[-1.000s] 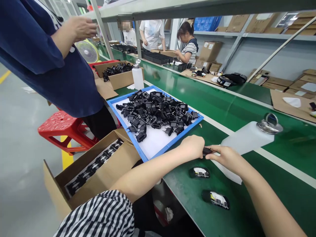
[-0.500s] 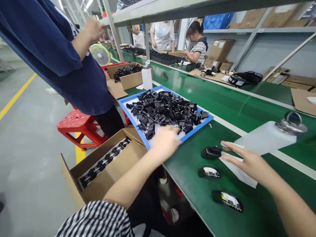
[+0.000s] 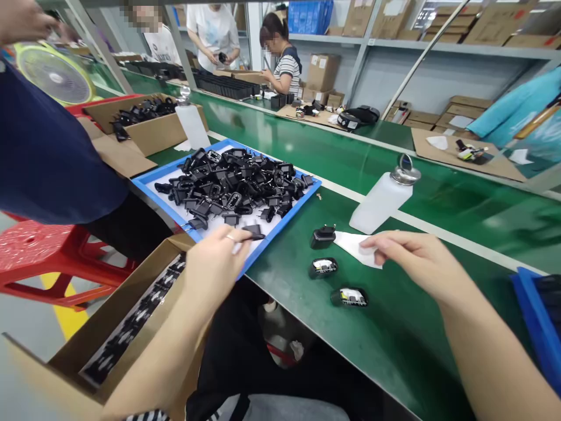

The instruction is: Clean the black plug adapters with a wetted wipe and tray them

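Note:
My left hand [image 3: 217, 260] is over the near edge of the blue tray [image 3: 151, 178] and pinches a black plug part [image 3: 253, 232] at its fingertips. The tray carries a heap of several black plug parts [image 3: 236, 184] on a white sheet. My right hand [image 3: 414, 257] rests on the green belt with its fingers closed on the edge of a white cloth [image 3: 357, 245]. Three black plug parts lie on the belt beside the cloth: one upright [image 3: 323, 237], two on their side with labels showing [image 3: 323, 268] [image 3: 349, 297].
A white dispenser bottle [image 3: 383, 196] with a metal cap stands behind the cloth. A cardboard box [image 3: 127, 318] with packed black parts sits below my left arm. A person in dark blue stands at left by a red stool [image 3: 41, 251]. Other workers stand across the belt.
My left hand has picked a black plug part off the tray and drawn back toward me. My right hand has closed on the cloth's edge. The view has swung right.

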Demonstrator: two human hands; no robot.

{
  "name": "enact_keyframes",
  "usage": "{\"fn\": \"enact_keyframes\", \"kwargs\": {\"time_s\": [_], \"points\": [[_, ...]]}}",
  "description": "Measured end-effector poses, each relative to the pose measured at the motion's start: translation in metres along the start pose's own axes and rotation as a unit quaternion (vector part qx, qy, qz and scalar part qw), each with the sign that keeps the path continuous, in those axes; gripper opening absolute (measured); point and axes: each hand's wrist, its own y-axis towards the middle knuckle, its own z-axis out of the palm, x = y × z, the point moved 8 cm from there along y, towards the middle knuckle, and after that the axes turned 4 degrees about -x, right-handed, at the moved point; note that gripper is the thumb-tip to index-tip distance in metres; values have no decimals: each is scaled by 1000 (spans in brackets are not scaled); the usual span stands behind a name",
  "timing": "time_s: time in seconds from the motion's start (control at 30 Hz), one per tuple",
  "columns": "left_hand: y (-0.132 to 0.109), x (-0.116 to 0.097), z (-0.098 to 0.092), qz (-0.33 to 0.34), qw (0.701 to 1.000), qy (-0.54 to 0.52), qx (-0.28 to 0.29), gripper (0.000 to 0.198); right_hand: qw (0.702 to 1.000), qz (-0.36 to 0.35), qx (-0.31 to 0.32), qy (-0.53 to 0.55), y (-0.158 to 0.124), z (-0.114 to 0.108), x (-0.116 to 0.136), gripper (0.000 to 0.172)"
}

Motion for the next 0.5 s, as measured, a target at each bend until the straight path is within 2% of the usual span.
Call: {"fn": "enact_keyframes", "kwargs": {"time_s": [0.07,0.17,0.23,0.27,0.33,0.4,0.5], "points": [[-8,-43,-6,97,993,-61,-41,24,998,10,48,45,-2,19,2,31],[-25,-100,-13,245,954,-124,-122,24,990,34,88,105,-1,39,3,27],[-35,-120,-13,309,925,-158,-153,23,983,45,119,129,0,48,2,23],[-37,-125,-12,323,918,-175,-150,23,980,46,138,134,0,51,1,20],[-35,-122,-5,309,920,-213,-116,19,976,33,164,137,-1,55,0,17],[-25,-107,8,232,938,-252,-53,13,981,4,156,118,0,54,-4,17],[-17,-82,45,91,946,-292,110,37,994,-49,96,30,4,52,-12,18]]}}
